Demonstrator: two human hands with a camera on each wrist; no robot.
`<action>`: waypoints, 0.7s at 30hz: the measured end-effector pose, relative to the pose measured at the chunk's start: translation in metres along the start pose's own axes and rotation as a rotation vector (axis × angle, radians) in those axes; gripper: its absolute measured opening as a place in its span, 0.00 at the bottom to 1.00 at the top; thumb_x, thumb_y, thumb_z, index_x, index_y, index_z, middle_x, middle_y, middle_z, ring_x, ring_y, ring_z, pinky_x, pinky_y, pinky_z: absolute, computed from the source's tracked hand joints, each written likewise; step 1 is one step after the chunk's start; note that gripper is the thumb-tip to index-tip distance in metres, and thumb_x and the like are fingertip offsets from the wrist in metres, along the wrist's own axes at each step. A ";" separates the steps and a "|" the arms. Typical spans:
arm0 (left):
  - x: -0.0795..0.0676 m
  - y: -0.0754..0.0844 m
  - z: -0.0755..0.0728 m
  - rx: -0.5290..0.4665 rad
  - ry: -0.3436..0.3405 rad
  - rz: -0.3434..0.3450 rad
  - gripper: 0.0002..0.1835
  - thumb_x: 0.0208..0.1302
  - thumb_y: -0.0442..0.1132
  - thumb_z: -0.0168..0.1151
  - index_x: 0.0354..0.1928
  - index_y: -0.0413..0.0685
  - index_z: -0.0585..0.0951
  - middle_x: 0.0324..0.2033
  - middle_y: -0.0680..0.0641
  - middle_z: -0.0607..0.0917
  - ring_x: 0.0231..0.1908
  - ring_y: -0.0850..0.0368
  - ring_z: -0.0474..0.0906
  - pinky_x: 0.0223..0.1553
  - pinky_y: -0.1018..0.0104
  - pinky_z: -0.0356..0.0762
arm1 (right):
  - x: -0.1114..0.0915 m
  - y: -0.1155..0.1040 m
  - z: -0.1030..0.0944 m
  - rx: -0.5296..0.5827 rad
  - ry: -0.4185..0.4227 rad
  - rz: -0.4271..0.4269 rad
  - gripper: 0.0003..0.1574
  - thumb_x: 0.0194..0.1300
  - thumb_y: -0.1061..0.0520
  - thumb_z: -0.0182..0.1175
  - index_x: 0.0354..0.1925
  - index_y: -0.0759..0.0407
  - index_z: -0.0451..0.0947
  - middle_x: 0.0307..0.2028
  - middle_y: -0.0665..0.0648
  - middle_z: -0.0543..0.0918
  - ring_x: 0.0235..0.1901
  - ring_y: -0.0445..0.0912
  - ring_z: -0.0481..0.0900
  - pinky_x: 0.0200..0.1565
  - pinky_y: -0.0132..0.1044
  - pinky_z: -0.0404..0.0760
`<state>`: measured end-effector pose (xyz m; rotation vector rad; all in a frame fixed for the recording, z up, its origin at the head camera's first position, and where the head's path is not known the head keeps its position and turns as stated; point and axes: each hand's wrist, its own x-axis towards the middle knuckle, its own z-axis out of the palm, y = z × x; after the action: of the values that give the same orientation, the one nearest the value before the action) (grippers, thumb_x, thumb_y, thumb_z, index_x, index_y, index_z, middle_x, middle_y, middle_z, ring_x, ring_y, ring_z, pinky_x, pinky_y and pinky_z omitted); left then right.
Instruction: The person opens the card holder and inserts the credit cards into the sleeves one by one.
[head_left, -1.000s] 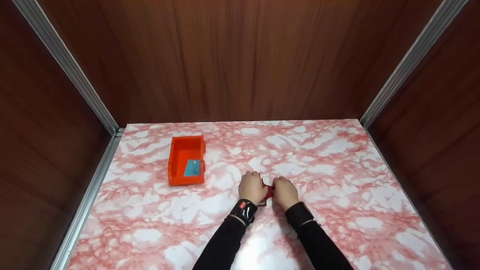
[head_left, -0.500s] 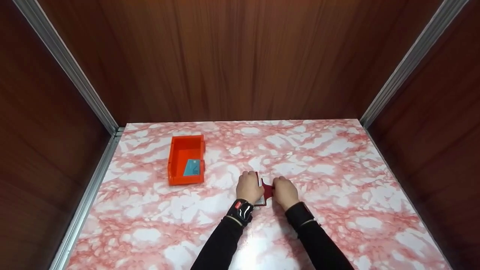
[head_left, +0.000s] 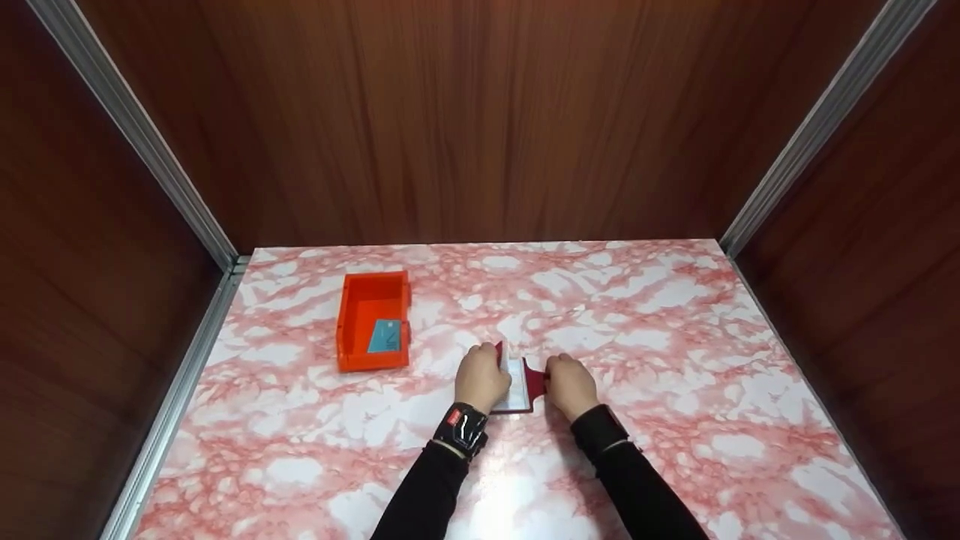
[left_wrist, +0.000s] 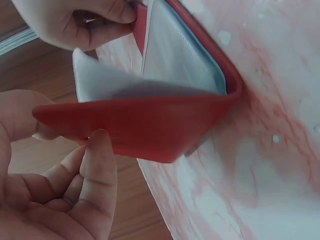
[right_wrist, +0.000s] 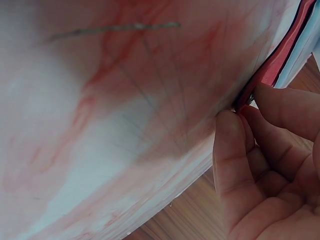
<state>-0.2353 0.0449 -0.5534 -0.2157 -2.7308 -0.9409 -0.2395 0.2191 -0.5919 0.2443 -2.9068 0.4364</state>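
Note:
A red card holder (head_left: 515,390) with clear plastic sleeves stands partly open between the two hands. My left hand (head_left: 480,379) pinches its raised red cover (left_wrist: 145,125) between thumb and fingers. Clear sleeves (left_wrist: 185,55) fan up inside, some lifted along with the cover. My right hand (head_left: 571,384) pinches the flap (head_left: 535,382) on the holder's right side between thumb and finger. A small metal snap shows at those fingertips in the right wrist view. The holder's lower half lies on the table.
An orange bin (head_left: 346,356) stands at the left of the pink marbled table (head_left: 637,315), with a teal card (head_left: 384,336) lying inside it. Brown wood-grain panels (head_left: 480,120) and metal corner rails (head_left: 135,112) enclose the table at the back and sides.
My left hand has moved left, drawing the cover up and away, so the holder has opened and its clear sleeves show. The right hand has stayed in place on the flap.

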 end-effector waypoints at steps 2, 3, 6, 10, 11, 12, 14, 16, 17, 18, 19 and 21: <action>0.000 -0.002 -0.003 -0.020 -0.002 -0.014 0.05 0.51 0.30 0.65 0.28 0.41 0.78 0.27 0.42 0.80 0.30 0.42 0.79 0.37 0.50 0.77 | 0.000 0.000 0.000 0.001 -0.011 0.006 0.11 0.50 0.65 0.71 0.26 0.62 0.76 0.28 0.60 0.76 0.30 0.60 0.80 0.34 0.52 0.79; -0.001 -0.003 -0.004 -0.030 -0.004 -0.022 0.05 0.52 0.30 0.66 0.28 0.41 0.78 0.27 0.42 0.80 0.30 0.43 0.79 0.37 0.50 0.77 | 0.000 0.001 0.000 0.000 -0.012 0.006 0.11 0.50 0.65 0.71 0.26 0.62 0.76 0.28 0.60 0.76 0.30 0.60 0.80 0.34 0.52 0.79; -0.002 -0.006 -0.008 -0.053 -0.004 -0.041 0.05 0.51 0.29 0.66 0.29 0.41 0.78 0.26 0.43 0.79 0.30 0.44 0.78 0.37 0.50 0.76 | 0.000 0.001 0.000 0.005 -0.013 0.010 0.11 0.51 0.64 0.71 0.26 0.62 0.76 0.28 0.60 0.76 0.30 0.59 0.80 0.34 0.52 0.79; -0.005 -0.013 -0.013 -0.072 0.015 -0.050 0.07 0.45 0.27 0.65 0.29 0.39 0.78 0.25 0.44 0.77 0.28 0.44 0.77 0.35 0.50 0.75 | 0.000 0.001 -0.001 0.012 -0.010 0.009 0.11 0.51 0.64 0.71 0.26 0.61 0.75 0.28 0.59 0.76 0.29 0.59 0.80 0.33 0.52 0.79; -0.005 -0.015 -0.014 -0.078 0.019 -0.053 0.08 0.44 0.27 0.65 0.29 0.39 0.78 0.24 0.45 0.77 0.28 0.44 0.76 0.35 0.50 0.75 | 0.000 0.001 -0.001 0.012 -0.011 0.010 0.12 0.52 0.64 0.71 0.26 0.61 0.75 0.28 0.59 0.76 0.29 0.59 0.80 0.33 0.53 0.79; -0.006 -0.017 -0.015 -0.081 0.026 -0.052 0.08 0.43 0.27 0.65 0.29 0.39 0.78 0.24 0.45 0.77 0.28 0.45 0.76 0.34 0.50 0.75 | 0.000 0.001 -0.001 0.009 -0.011 0.009 0.12 0.52 0.64 0.71 0.26 0.61 0.75 0.28 0.59 0.76 0.29 0.59 0.80 0.33 0.53 0.79; -0.007 -0.022 -0.016 -0.087 0.037 -0.054 0.09 0.43 0.27 0.65 0.29 0.39 0.78 0.24 0.46 0.76 0.28 0.45 0.76 0.34 0.50 0.75 | 0.000 0.001 -0.001 0.008 -0.012 0.008 0.12 0.52 0.64 0.72 0.26 0.61 0.75 0.28 0.60 0.76 0.29 0.59 0.80 0.33 0.53 0.79; -0.007 -0.027 -0.016 -0.078 0.052 -0.051 0.09 0.44 0.26 0.65 0.30 0.38 0.78 0.24 0.46 0.77 0.28 0.44 0.77 0.34 0.50 0.75 | -0.001 0.000 -0.002 0.009 -0.010 0.009 0.12 0.51 0.64 0.72 0.26 0.61 0.75 0.28 0.60 0.76 0.30 0.59 0.80 0.33 0.53 0.79; -0.008 -0.030 -0.017 -0.074 0.060 -0.048 0.09 0.44 0.26 0.65 0.31 0.37 0.78 0.24 0.45 0.77 0.28 0.44 0.77 0.34 0.50 0.75 | -0.001 0.000 -0.001 0.010 -0.007 0.006 0.13 0.51 0.64 0.72 0.25 0.61 0.75 0.28 0.60 0.76 0.29 0.59 0.80 0.33 0.53 0.79; -0.008 -0.032 -0.017 -0.072 0.067 -0.047 0.09 0.44 0.26 0.64 0.31 0.37 0.78 0.24 0.45 0.77 0.28 0.43 0.77 0.34 0.50 0.75 | 0.000 0.001 -0.001 0.010 -0.001 0.002 0.13 0.50 0.65 0.72 0.25 0.61 0.75 0.27 0.60 0.76 0.29 0.60 0.80 0.33 0.52 0.79; -0.009 -0.034 -0.017 -0.074 0.071 -0.053 0.09 0.44 0.26 0.64 0.31 0.36 0.78 0.24 0.44 0.77 0.29 0.43 0.77 0.35 0.50 0.75 | 0.000 0.001 0.000 0.011 0.005 -0.002 0.13 0.50 0.65 0.72 0.25 0.61 0.75 0.27 0.60 0.76 0.29 0.60 0.80 0.32 0.52 0.79; -0.010 -0.038 -0.018 -0.082 0.080 -0.065 0.09 0.44 0.25 0.64 0.31 0.36 0.78 0.24 0.44 0.78 0.29 0.42 0.78 0.35 0.49 0.75 | -0.001 0.001 0.001 0.013 0.017 -0.009 0.13 0.49 0.65 0.72 0.24 0.61 0.74 0.27 0.60 0.76 0.29 0.60 0.80 0.31 0.52 0.79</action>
<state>-0.2309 0.0037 -0.5645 -0.1021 -2.6441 -1.0562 -0.2394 0.2202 -0.5930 0.2550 -2.8863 0.4540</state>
